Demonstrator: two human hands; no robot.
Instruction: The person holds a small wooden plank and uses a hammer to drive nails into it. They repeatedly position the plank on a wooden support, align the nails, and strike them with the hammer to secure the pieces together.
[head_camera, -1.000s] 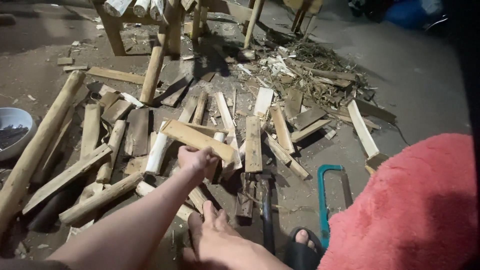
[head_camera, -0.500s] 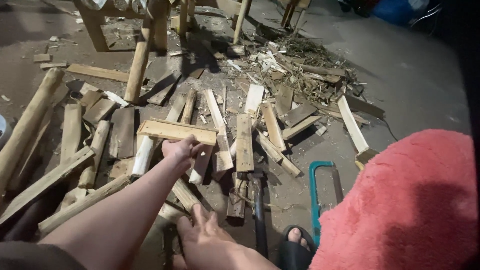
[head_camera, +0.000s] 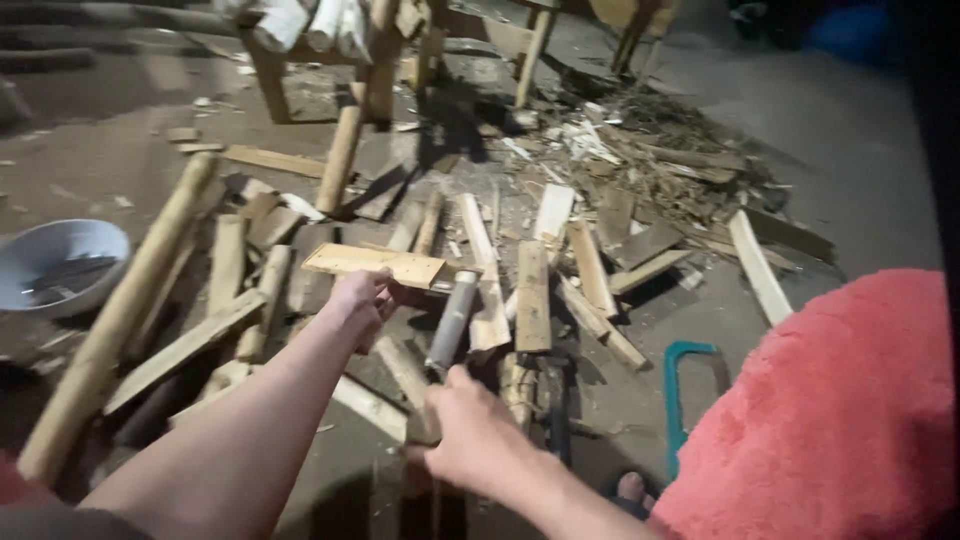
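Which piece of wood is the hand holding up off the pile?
The pale flat board, gripped at its near edge by the left hand. It is lifted and lies crosswise, while the other sticks rest on the ground.

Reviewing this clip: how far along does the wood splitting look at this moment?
Done: many split sticks and chips already litter the ground. In hand: the left hand holds a flat wooden board, and the right hand grips a blade-like tool pointing toward it. Left: that board is whole, and thick round poles lie uncut.
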